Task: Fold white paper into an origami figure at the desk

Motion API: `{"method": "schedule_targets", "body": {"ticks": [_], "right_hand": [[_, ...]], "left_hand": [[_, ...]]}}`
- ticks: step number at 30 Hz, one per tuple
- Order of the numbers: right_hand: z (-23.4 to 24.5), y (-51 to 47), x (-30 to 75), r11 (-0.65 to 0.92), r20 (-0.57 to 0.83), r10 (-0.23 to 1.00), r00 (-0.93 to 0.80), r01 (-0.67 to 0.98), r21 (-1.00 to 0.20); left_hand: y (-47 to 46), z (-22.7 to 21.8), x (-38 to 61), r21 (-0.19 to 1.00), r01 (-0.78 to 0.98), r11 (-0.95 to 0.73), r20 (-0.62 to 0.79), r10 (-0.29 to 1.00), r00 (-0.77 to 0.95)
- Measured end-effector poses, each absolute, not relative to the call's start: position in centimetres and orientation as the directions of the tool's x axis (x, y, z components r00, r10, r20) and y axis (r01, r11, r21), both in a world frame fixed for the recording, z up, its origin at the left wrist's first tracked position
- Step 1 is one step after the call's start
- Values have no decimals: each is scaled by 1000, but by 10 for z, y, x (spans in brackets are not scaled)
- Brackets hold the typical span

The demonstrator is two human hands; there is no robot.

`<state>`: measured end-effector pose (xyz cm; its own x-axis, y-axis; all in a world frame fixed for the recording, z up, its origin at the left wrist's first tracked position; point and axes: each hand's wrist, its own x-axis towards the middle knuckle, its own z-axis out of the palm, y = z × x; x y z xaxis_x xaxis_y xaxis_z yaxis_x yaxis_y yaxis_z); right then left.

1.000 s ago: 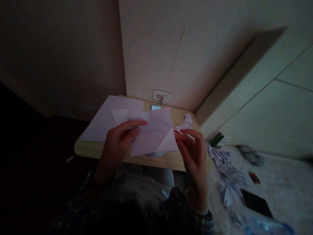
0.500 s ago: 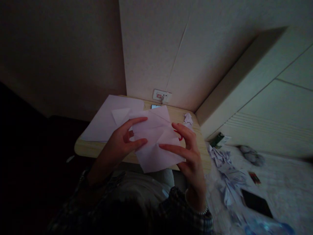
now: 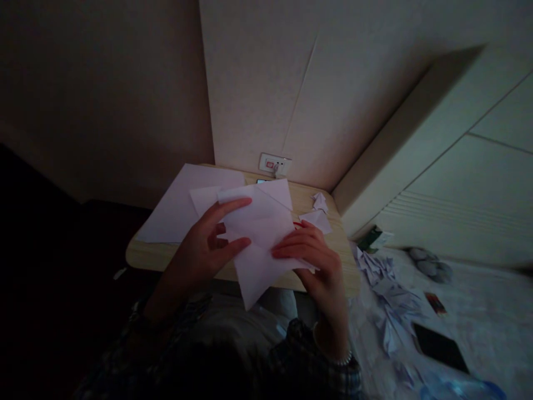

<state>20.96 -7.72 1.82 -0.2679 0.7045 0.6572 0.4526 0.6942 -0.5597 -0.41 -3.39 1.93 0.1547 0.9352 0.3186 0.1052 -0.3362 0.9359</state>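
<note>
Mid-view, over the near edge of the counter [image 3: 152, 253], the right hand [image 3: 314, 253] is closed on the creased sheet [image 3: 260, 225] at four o'clock, fingers bunched on top, thumb seemingly underneath. Left hand [image 3: 208, 241] at nine o'clock, half open, thumb and index apart on the sheet's top face; too dark to tell if its curled fingers pinch from below. Change: half a second ago the right fingers were spread; now gathered, and the sheet's near corner reaches further toward six o'clock. Probably a flap being worked, crease not set. Outward: larger white paper [image 3: 175, 205] at ten, triangular piece [image 3: 203, 197] on it; red item [image 3: 297, 225] at three, mostly hidden; outlet [image 3: 275, 164] at twelve; bed [image 3: 495, 322] at four, with folded papers [image 3: 395, 297].
</note>
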Motion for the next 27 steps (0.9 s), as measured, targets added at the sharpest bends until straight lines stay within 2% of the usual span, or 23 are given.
{"method": "schedule_targets", "body": {"ticks": [6,9,13,15,19,23,25,27], "right_hand": [[19,-76,194,529,621,780,82,444,-723],[17,-72,188,479,562,811,163,367,-797],[15,-70,185,433,477,863,166,244,-868],[16,-71,186,430,466,874,139,226,-874],[21,-73,192,421,444,893,69,216,-881],[22,-73,191,390,421,901,109,226,-893],[20,-73,186,367,407,898,169,221,-903],[17,-73,181,350,396,891,222,217,-911]], "left_hand": [[-39,17,-3,936,-129,-327,352,885,304],[-41,15,-3,943,-216,-252,320,865,387],[-42,16,-1,932,-301,-201,314,863,395],[-41,17,0,937,-271,-223,312,881,355],[-41,20,3,938,-103,-331,346,906,243],[-44,22,2,941,32,-337,318,912,260],[-45,21,1,941,5,-338,320,896,308],[-47,19,1,939,-119,-322,343,858,383]]}}
